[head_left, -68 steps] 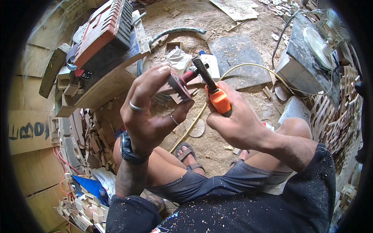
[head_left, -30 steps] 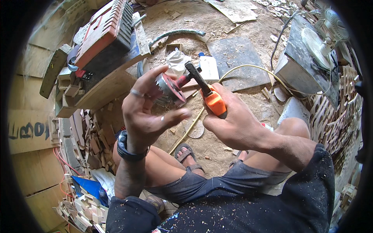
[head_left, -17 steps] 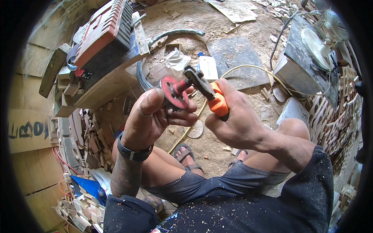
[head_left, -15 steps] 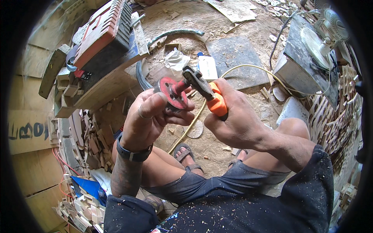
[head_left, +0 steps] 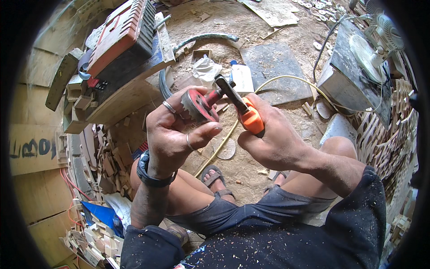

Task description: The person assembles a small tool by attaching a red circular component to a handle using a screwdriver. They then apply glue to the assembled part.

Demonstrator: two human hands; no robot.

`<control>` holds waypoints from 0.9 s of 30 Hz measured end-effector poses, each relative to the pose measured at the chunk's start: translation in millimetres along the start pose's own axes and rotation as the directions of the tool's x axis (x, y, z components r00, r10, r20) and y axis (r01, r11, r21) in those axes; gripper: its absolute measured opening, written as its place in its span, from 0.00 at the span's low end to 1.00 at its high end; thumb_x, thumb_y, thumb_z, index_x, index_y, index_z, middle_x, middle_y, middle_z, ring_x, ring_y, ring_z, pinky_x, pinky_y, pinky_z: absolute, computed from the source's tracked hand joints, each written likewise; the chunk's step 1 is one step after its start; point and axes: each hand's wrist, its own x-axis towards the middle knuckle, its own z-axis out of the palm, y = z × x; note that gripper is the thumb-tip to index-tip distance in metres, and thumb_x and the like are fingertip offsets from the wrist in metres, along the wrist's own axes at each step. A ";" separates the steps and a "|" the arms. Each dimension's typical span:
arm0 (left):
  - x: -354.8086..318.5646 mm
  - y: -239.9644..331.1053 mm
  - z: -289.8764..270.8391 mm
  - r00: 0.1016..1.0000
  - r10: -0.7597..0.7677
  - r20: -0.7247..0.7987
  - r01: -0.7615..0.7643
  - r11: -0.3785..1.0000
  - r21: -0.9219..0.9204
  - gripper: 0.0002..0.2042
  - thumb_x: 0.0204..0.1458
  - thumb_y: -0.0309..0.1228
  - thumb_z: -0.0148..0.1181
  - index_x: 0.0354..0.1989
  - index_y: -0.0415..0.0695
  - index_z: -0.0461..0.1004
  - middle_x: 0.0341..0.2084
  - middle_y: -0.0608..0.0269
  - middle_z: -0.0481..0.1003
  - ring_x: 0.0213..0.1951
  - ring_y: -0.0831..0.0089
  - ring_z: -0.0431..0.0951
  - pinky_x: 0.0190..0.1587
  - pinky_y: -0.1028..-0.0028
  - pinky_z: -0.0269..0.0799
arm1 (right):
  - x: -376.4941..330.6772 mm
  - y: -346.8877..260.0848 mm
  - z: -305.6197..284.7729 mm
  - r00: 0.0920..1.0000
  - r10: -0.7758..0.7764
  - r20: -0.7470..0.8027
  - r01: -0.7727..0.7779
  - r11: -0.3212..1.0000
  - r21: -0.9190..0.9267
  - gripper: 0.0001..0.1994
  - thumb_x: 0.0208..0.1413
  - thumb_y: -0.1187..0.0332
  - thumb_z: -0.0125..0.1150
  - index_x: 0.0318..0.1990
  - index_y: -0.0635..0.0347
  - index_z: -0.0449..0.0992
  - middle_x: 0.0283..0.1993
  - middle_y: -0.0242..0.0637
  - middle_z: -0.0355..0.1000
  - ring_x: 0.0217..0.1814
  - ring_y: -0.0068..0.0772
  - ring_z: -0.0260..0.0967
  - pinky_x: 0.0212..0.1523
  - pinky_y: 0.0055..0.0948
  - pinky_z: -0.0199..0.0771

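Observation:
My left hand (head_left: 172,134) grips a red hole saw cup (head_left: 198,105), its toothed rim turned toward my palm and its red shank pointing right. My right hand (head_left: 271,139) is closed around the orange handles of a pair of pliers (head_left: 242,110). The dark jaws of the pliers clamp the shank just beside the cup. Both hands are held above my knees, over a dusty floor. A ring sits on my left index finger and a dark watch on that wrist.
A red and black power tool (head_left: 121,42) rests on a wooden bench at upper left. A dark flat slab (head_left: 275,67), a crumpled plastic bag (head_left: 206,69), a yellow hose (head_left: 286,80) and a white fan (head_left: 376,45) on a box lie beyond. Wood offcuts (head_left: 105,157) pile at left.
My left hand turned the hole saw from lying under spread fingers to a closed grip, cup face now toward me. The pliers stayed clamped on the shank and shifted slightly.

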 end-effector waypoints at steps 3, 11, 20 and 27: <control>4.4 1.6 -6.9 0.998 -0.054 0.045 0.052 0.998 0.036 0.31 0.46 0.32 0.74 0.56 0.32 0.68 0.38 0.60 0.78 0.42 0.76 0.79 0.48 0.74 0.75 | 0.1 0.0 3.2 0.999 0.034 -0.006 -0.034 0.999 -0.018 0.18 0.46 0.74 0.56 0.46 0.62 0.65 0.32 0.43 0.67 0.34 0.44 0.68 0.39 0.40 0.67; 6.0 8.3 -16.2 0.931 -0.213 0.296 0.296 0.915 -0.273 0.39 0.44 0.44 0.74 0.60 0.32 0.67 0.48 0.55 0.75 0.48 0.67 0.79 0.51 0.70 0.75 | 4.3 6.7 -2.1 0.986 -0.163 0.022 0.165 0.977 -0.134 0.18 0.45 0.73 0.57 0.46 0.62 0.66 0.33 0.46 0.67 0.37 0.52 0.68 0.39 0.42 0.67; 33.9 2.9 -39.2 0.607 -0.370 0.704 0.196 0.927 0.318 0.41 0.31 0.32 0.83 0.57 0.35 0.67 0.43 0.58 0.78 0.46 0.73 0.77 0.51 0.72 0.74 | 8.6 19.5 -9.3 0.893 -0.421 0.155 0.439 0.748 -0.497 0.20 0.42 0.70 0.66 0.43 0.59 0.67 0.37 0.44 0.66 0.41 0.51 0.67 0.42 0.42 0.67; 17.7 -12.9 -20.3 0.772 -0.419 0.478 0.261 0.895 0.363 0.30 0.37 0.22 0.74 0.53 0.36 0.69 0.43 0.60 0.78 0.43 0.77 0.77 0.49 0.76 0.75 | 4.4 27.2 -10.9 0.937 -0.315 0.149 0.341 0.740 -0.580 0.19 0.43 0.69 0.66 0.44 0.59 0.67 0.38 0.45 0.66 0.43 0.50 0.68 0.43 0.43 0.68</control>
